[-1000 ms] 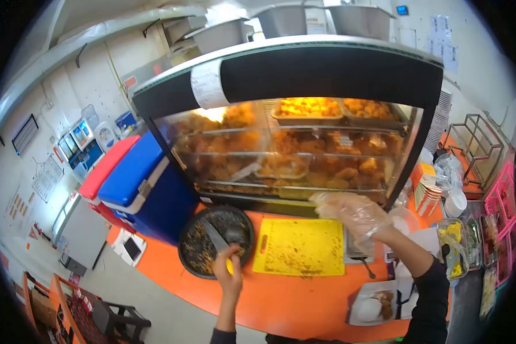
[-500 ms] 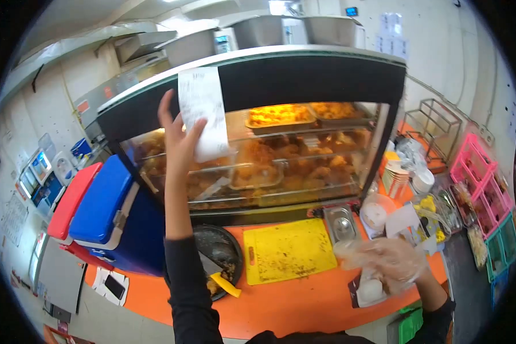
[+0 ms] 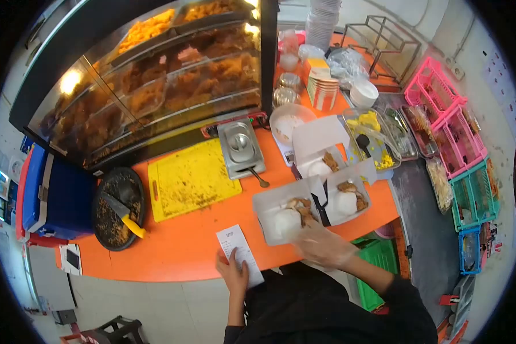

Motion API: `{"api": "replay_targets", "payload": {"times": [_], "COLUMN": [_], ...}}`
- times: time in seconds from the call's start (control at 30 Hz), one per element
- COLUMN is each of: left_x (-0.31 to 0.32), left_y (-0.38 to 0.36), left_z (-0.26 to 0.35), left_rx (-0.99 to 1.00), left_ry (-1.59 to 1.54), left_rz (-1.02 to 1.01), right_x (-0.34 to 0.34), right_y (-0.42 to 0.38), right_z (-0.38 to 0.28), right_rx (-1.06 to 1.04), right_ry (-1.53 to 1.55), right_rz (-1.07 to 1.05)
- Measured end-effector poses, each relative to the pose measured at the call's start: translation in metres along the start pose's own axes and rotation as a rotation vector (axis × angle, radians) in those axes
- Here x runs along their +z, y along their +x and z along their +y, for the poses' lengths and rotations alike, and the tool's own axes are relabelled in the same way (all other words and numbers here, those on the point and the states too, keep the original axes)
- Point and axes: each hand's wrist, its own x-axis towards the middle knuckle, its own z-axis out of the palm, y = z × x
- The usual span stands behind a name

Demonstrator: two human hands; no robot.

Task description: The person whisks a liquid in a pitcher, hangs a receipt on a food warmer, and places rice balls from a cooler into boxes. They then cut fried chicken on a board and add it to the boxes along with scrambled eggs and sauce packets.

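My left hand (image 3: 234,274) holds a white printed receipt (image 3: 235,239) at the counter's front edge, thumb on its face. My right hand (image 3: 322,245), in a clear plastic glove, is at the front of an open white box (image 3: 261,207) holding rice and brown fried pieces (image 3: 304,210). Its fingertips are blurred, so whether they grip anything is unclear. Beside that box stands a second open box (image 3: 363,211) with rice and fried pieces. Behind them is a third open box (image 3: 321,150), similarly filled.
A yellow cutting board (image 3: 195,180) and a lidded steel container (image 3: 241,150) lie left of the boxes. Further left, a yellow-handled knife (image 3: 133,227) rests in a dark round pan (image 3: 119,179). A glass food cabinet (image 3: 149,123) stands behind; pink baskets (image 3: 433,92) are at right.
The view has turned right and down. My left hand has lowered the receipt from before the cabinet to the counter's front edge. My gloved right hand is now at the left box.
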Motion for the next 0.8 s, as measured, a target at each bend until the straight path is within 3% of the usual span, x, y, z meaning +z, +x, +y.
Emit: {"api": "replay_targets", "payload": {"times": [0.07, 0.1, 0.17, 0.3, 0.5, 0.57, 0.6, 0.63, 0.67, 0.7, 0.73, 0.77, 0.8], "left_x": [0.008, 0.012, 0.02, 0.044, 0.055, 0.045, 0.041, 0.045, 0.056, 0.072, 0.089, 0.099, 0.109], "left_y": [-0.007, -0.013, -0.02, -0.02, -0.013, -0.016, -0.015, -0.013, -0.011, -0.005, 0.001, 0.002, 0.002], "left_z": [0.023, 0.02, 0.007, 0.033, 0.068, 0.083, 0.106, 0.138, 0.17, 0.197, 0.223, 0.238, 0.242], "left_rx": [0.133, 0.121, 0.071, 0.273, 0.372, 0.453, 0.546, 0.605, 0.657, 0.668, 0.721, 0.771, 0.784], "left_ry": [0.502, 0.509, 0.404, 0.414, 0.336, 0.057, -0.096, -0.219, -0.34, -0.349, -0.438, -0.529, -0.535], "left_rz": [0.215, 0.217, -0.006, -0.14, -0.181, -0.173, -0.268, -0.224, -0.179, -0.195, -0.154, -0.111, -0.12], "right_x": [0.063, 0.083, 0.104, 0.095, 0.068, 0.05, 0.04, 0.032, 0.009, -0.015, -0.046, -0.045, -0.04], "right_y": [0.004, 0.006, 0.01, 0.017, 0.008, -0.007, -0.016, -0.025, -0.03, -0.036, -0.039, -0.05, -0.066], "right_z": [0.008, 0.014, 0.025, 0.021, 0.01, 0.006, 0.005, 0.003, 0.003, 0.004, 0.015, 0.025, 0.037], "right_rx": [0.139, 0.128, 0.119, 0.137, 0.192, 0.164, 0.196, 0.461, 0.57, 0.621, 0.449, 0.446, 0.126], "right_ry": [-0.039, -0.03, 0.047, 0.168, 0.063, 0.241, 0.223, 0.733, 1.22, 1.68, 2.102, 2.087, 2.135], "right_rz": [0.264, 0.262, 0.278, 0.384, 0.163, 0.711, 0.706, 0.955, 1.15, 1.486, 1.777, 1.798, 1.806]}}
